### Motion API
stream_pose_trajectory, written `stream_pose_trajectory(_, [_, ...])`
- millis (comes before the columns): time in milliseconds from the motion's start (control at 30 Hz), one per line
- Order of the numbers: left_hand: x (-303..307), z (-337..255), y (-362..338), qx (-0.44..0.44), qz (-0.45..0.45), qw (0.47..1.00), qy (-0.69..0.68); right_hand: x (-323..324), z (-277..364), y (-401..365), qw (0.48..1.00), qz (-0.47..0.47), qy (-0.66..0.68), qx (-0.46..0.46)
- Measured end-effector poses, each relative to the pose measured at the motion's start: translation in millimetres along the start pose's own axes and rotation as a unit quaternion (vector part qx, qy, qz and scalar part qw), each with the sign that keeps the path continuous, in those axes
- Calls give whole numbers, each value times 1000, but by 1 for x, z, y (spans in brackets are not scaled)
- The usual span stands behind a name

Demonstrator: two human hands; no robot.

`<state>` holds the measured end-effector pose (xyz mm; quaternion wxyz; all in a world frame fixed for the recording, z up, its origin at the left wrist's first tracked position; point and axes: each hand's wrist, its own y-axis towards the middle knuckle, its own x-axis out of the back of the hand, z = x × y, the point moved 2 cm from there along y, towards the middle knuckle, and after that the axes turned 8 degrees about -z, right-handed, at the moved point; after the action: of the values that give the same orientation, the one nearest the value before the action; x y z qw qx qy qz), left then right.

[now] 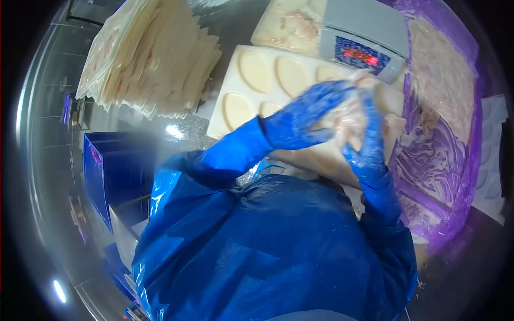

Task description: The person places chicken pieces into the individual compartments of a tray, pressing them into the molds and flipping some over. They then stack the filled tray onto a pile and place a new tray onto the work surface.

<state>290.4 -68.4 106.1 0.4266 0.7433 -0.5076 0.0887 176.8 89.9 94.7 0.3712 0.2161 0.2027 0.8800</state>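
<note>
A pale, wet piece of raw meat [349,119] is held between my two hands in the head view. My left hand [313,113], in a blue glove, grips it from the left. From the right, my right hand [370,144], also gloved in blue, has its fingers and thumb closed around it. Both hands are slightly blurred. Below them lies a white mould board [265,99] with several leaf-shaped hollows, partly hidden by my hands and forearms.
Behind the board stands a grey scale [364,27] with a red lit display. A purple-lined container [468,160] of pale raw meat is at right. A tall stack of stained white boards [144,59] stands at the upper left. A blue bin [115,166] sits lower left.
</note>
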Motion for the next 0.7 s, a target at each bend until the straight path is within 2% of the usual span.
stream_pose_trajectory(33, [14, 12, -38, -17, 30, 992, 121, -4, -4, -6, 1000, 3, -1, -6])
stream_pose_trajectory(67, [33, 17, -70, 56, 107, 967, 223, -5, -18, -15, 987, 76, -135, 44])
stream_pose_trajectory(100, [42, 20, -93, 176, 151, 941, 248, -6, -28, -28, 948, 150, -269, 87])
stream_pose_trajectory(133, [52, 21, -104, 191, 128, 939, 255, -12, -32, -38, 944, 153, -283, 78])
stream_pose_trajectory(200, [59, 19, -116, 228, -45, 962, 146, -26, -39, -54, 972, 135, -192, -25])
stream_pose_trajectory(233, [51, 25, -116, 202, -46, 976, 71, -40, -27, -48, 958, 156, -241, 21])
stream_pose_trajectory(267, [41, 28, -114, 174, -43, 984, 1, -40, -27, -51, 956, 157, -247, 17])
stream_pose_trajectory(300, [29, 22, -117, 114, 3, 987, 111, -39, -29, -54, 955, 170, -241, 18])
stream_pose_trajectory(333, [26, 22, -118, 98, -5, 988, 122, -37, -32, -55, 955, 184, -233, 21])
stream_pose_trajectory(400, [39, 32, -119, 198, -6, 978, 57, -30, -39, -45, 954, 178, -237, 53])
stream_pose_trajectory(467, [41, 45, -103, 124, -63, 975, 174, -22, -49, -24, 971, 38, -229, -55])
stream_pose_trajectory(500, [46, 35, -72, 93, -75, 983, 136, -31, -45, -4, 971, 0, -240, 9])
stream_pose_trajectory(533, [26, 50, -60, 91, -74, 984, 133, -42, -42, 13, 965, -40, -250, 72])
stream_pose_trajectory(567, [3, 71, -51, 103, -79, 975, 181, -49, -54, 12, 964, -42, -252, 71])
stream_pose_trajectory(633, [-5, 81, -48, 110, -79, 964, 228, -67, -73, -2, 948, 66, -278, 142])
stream_pose_trajectory(700, [4, 84, -52, 146, 20, 950, 275, -46, -63, -22, 934, 69, -304, 175])
